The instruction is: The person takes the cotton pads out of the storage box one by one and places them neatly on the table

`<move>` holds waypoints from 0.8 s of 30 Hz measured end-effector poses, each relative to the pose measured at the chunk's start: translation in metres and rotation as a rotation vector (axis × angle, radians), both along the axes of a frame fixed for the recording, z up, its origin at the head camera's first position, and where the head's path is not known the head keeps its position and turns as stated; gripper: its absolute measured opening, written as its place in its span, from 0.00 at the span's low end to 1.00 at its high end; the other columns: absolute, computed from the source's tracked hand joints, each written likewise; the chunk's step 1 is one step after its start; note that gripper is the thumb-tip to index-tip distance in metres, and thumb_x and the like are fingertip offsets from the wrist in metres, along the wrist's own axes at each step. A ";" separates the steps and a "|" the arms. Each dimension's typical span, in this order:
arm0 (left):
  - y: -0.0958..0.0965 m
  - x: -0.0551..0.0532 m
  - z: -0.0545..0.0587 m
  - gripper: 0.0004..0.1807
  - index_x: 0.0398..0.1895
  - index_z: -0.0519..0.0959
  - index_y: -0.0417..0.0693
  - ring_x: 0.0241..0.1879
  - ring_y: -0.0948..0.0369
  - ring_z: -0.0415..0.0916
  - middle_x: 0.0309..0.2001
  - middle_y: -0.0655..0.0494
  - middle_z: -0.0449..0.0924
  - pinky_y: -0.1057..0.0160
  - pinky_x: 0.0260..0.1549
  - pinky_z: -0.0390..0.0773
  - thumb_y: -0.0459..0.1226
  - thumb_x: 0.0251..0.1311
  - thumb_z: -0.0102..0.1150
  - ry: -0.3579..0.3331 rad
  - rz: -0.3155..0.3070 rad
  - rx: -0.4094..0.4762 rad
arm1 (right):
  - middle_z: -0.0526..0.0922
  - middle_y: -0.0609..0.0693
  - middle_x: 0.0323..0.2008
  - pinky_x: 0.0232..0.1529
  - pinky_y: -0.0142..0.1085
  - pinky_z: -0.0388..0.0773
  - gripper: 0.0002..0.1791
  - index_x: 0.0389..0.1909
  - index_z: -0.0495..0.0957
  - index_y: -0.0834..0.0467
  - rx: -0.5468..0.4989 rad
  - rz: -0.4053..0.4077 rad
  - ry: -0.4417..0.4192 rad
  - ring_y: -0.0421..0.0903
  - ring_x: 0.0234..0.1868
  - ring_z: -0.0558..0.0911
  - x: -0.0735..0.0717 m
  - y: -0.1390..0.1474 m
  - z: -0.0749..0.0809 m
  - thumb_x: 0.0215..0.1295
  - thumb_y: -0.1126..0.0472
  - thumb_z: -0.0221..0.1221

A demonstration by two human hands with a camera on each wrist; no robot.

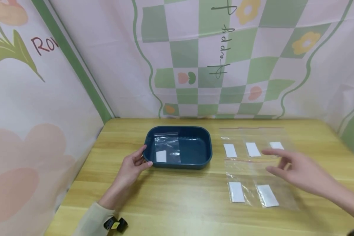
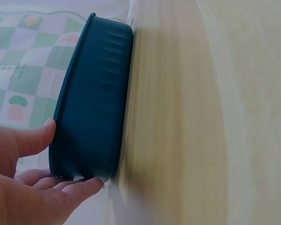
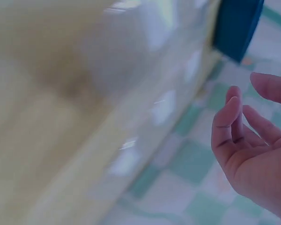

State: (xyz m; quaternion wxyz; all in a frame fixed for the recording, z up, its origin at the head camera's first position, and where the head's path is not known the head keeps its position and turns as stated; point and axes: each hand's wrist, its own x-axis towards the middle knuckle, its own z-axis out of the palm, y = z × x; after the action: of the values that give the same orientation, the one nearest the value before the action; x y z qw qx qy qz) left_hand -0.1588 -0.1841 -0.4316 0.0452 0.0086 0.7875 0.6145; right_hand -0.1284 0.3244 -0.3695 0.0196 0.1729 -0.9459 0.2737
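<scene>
A dark blue plastic tray (image 1: 195,151) with rounded corners and upright walls stands on the table. Inside it, toward the left, lies a transparent zip bag (image 1: 168,144) with a white card in its lower corner. My left hand (image 1: 131,167) holds the tray's left end, thumb at the rim and fingers against the outer wall, as the left wrist view shows. Over the bags on the right hovers my right hand (image 1: 296,167), its fingers loosely bent and nothing between them. Beneath and beside it are several zip bags, among them a front-row bag (image 1: 236,177) with a white card.
Three more zip bags, one of them at the back left (image 1: 230,136), form a row behind the front bags. The wooden table (image 1: 177,200) ends at a patterned cloth backdrop (image 1: 209,95). Another cloth (image 1: 41,114) hangs on the left.
</scene>
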 end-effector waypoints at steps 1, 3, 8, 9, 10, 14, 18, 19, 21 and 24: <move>0.000 0.000 0.000 0.39 0.81 0.62 0.42 0.71 0.43 0.69 0.78 0.40 0.60 0.59 0.62 0.76 0.26 0.69 0.66 0.000 -0.003 0.002 | 0.86 0.46 0.31 0.18 0.33 0.77 0.30 0.68 0.79 0.58 0.004 0.021 -0.011 0.36 0.26 0.78 -0.006 -0.011 0.008 0.65 0.59 0.73; -0.001 0.000 0.000 0.39 0.81 0.62 0.41 0.71 0.43 0.68 0.78 0.40 0.60 0.59 0.62 0.76 0.26 0.69 0.66 0.004 -0.008 0.007 | 0.89 0.50 0.41 0.21 0.33 0.80 0.29 0.68 0.79 0.59 -0.007 0.080 -0.025 0.36 0.30 0.81 -0.018 -0.034 0.022 0.67 0.58 0.72; -0.004 0.000 0.000 0.39 0.80 0.65 0.43 0.72 0.43 0.67 0.78 0.40 0.60 0.57 0.62 0.76 0.26 0.68 0.67 -0.010 0.001 0.030 | 0.88 0.51 0.53 0.26 0.33 0.83 0.24 0.63 0.82 0.60 -0.065 0.229 -0.062 0.38 0.35 0.83 -0.044 -0.094 0.044 0.67 0.65 0.70; -0.004 0.000 0.000 0.39 0.80 0.65 0.43 0.72 0.43 0.67 0.77 0.40 0.61 0.57 0.62 0.76 0.26 0.67 0.68 -0.012 0.004 0.030 | 0.88 0.51 0.52 0.26 0.34 0.83 0.23 0.63 0.82 0.60 -0.074 0.260 -0.076 0.39 0.35 0.83 -0.050 -0.106 0.046 0.67 0.66 0.70; -0.004 0.000 0.001 0.38 0.80 0.66 0.43 0.72 0.43 0.67 0.77 0.40 0.61 0.57 0.62 0.76 0.27 0.67 0.68 -0.013 0.007 0.028 | 0.88 0.51 0.51 0.26 0.34 0.83 0.24 0.63 0.82 0.60 -0.072 0.285 -0.082 0.40 0.35 0.83 -0.055 -0.118 0.047 0.66 0.67 0.70; -0.005 0.000 0.000 0.38 0.78 0.68 0.44 0.72 0.42 0.68 0.76 0.38 0.64 0.56 0.62 0.76 0.27 0.66 0.69 -0.009 0.022 0.022 | 0.88 0.52 0.47 0.32 0.38 0.85 0.27 0.66 0.79 0.63 0.011 0.367 -0.111 0.43 0.37 0.84 -0.078 -0.160 0.041 0.67 0.65 0.69; -0.006 0.000 -0.003 0.37 0.77 0.70 0.44 0.71 0.43 0.69 0.76 0.38 0.66 0.57 0.62 0.77 0.27 0.64 0.71 -0.021 0.040 0.037 | 0.87 0.59 0.53 0.48 0.46 0.86 0.31 0.70 0.74 0.67 0.109 0.407 -0.175 0.50 0.47 0.86 -0.101 -0.191 0.025 0.67 0.64 0.68; -0.006 0.000 -0.004 0.37 0.76 0.71 0.44 0.71 0.43 0.69 0.76 0.39 0.66 0.57 0.62 0.77 0.27 0.64 0.72 -0.024 0.043 0.039 | 0.86 0.61 0.56 0.52 0.47 0.86 0.32 0.70 0.73 0.68 0.123 0.412 -0.197 0.52 0.49 0.86 -0.106 -0.196 0.020 0.67 0.64 0.68; -0.006 0.000 -0.005 0.37 0.76 0.71 0.45 0.71 0.44 0.69 0.75 0.40 0.67 0.58 0.62 0.77 0.27 0.63 0.72 -0.026 0.050 0.041 | 0.84 0.63 0.59 0.55 0.49 0.85 0.33 0.70 0.71 0.69 0.152 0.424 -0.231 0.53 0.51 0.86 -0.116 -0.205 0.013 0.67 0.64 0.68; -0.006 -0.001 -0.005 0.38 0.77 0.70 0.45 0.71 0.44 0.70 0.75 0.40 0.67 0.58 0.62 0.78 0.27 0.64 0.72 -0.017 0.050 0.028 | 0.83 0.64 0.59 0.57 0.48 0.84 0.36 0.71 0.69 0.70 0.208 0.449 -0.263 0.53 0.52 0.85 -0.128 -0.215 0.006 0.64 0.64 0.69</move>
State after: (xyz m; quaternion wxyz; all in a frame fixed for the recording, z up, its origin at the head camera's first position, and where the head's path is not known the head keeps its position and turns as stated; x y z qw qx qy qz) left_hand -0.1602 -0.1898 -0.4368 0.0367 -0.0158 0.7785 0.6263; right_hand -0.2562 0.1089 -0.3637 -0.1824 0.3421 -0.9014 0.1928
